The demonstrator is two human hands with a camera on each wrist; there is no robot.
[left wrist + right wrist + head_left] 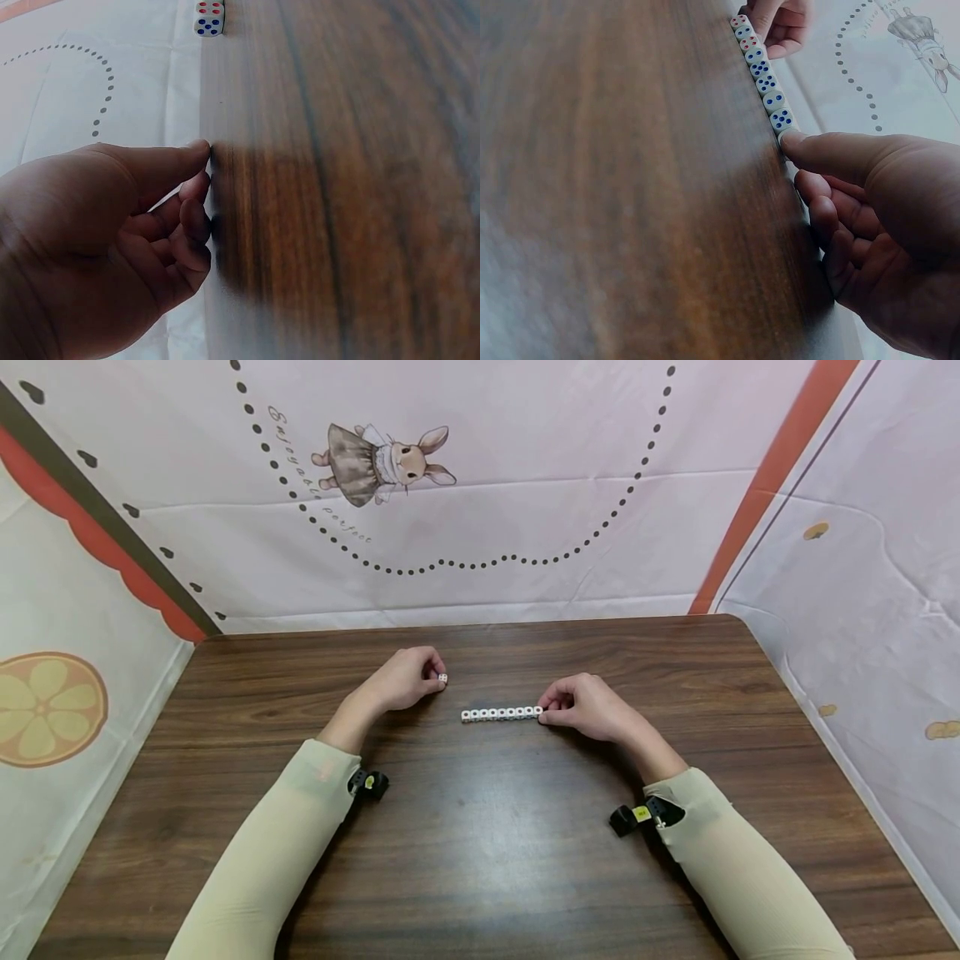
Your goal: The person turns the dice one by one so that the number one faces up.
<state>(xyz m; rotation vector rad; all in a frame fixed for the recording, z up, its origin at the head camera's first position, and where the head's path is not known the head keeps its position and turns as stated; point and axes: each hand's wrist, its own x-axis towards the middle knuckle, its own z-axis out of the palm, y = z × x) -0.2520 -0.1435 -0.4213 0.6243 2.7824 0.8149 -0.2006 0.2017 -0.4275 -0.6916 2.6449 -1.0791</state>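
A straight row of several small white dice point(493, 714) lies on the wooden table. Each die's top appears to show one large dot; red and blue pips mark the sides in the right wrist view. At the row's right end, my right hand point(588, 708) pinches the last die point(786, 136) between thumb and finger. Up and left of the row, apart from it, my left hand point(408, 678) holds a single die point(442, 678) at its fingertips. The left wrist view hides that die; the row's left end die point(209, 19) appears at its top.
The brown wooden table point(480, 860) meets a printed cloth point(525, 527) with a rabbit drawing along its back edge. More cloth hangs at both sides. Each forearm wears a long pale sleeve and a black wrist camera point(370, 783).
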